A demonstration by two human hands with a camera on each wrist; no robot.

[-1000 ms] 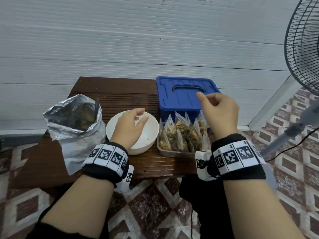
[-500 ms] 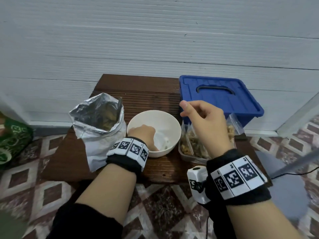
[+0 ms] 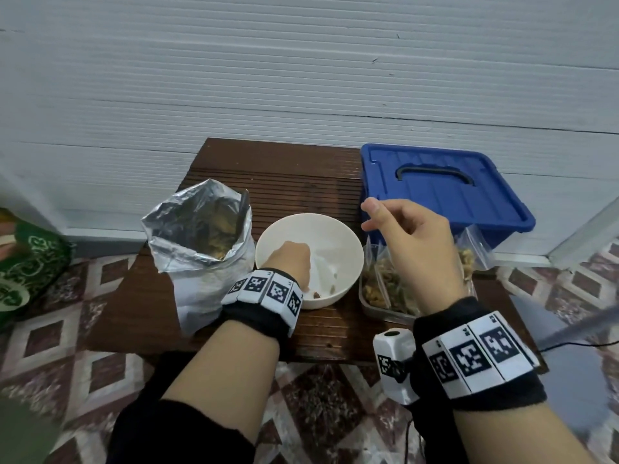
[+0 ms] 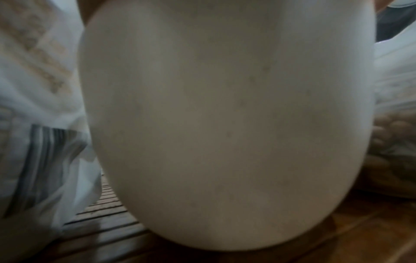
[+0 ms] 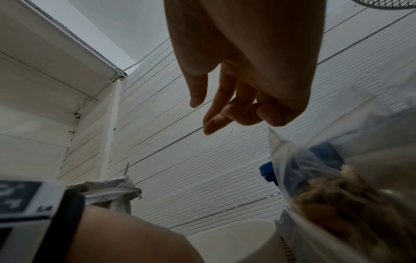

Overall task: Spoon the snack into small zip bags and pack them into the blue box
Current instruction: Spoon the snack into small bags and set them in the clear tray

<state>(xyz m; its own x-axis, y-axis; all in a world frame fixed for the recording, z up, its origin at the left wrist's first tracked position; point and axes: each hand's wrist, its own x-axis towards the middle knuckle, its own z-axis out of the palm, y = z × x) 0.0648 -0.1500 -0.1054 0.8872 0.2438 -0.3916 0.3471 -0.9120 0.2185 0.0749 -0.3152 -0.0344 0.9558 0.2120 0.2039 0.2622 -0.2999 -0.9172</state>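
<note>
Clear, limp zip bags [image 3: 385, 279] of snack stand in a tray at lower right, before the shut blue plastic box [image 3: 442, 192]; pinch their sealed tops. Right hand [image 3: 412, 242] hovers loosely curled, empty; left hand [image 3: 288, 259] reaches into the white bowl [image 3: 348, 249], grip hidden.

Bare table [image 3: 284, 175] behind bowl [image 3: 348, 242].

1. No readable words, brands or numbers anywhere.
2. Only black-and-white square code markers on the left wristband [image 3: 264, 289] and the right wristband [image 3: 475, 356].
3. Faint, blurred print on the foil bag [image 4: 38, 53], illegible.
</note>
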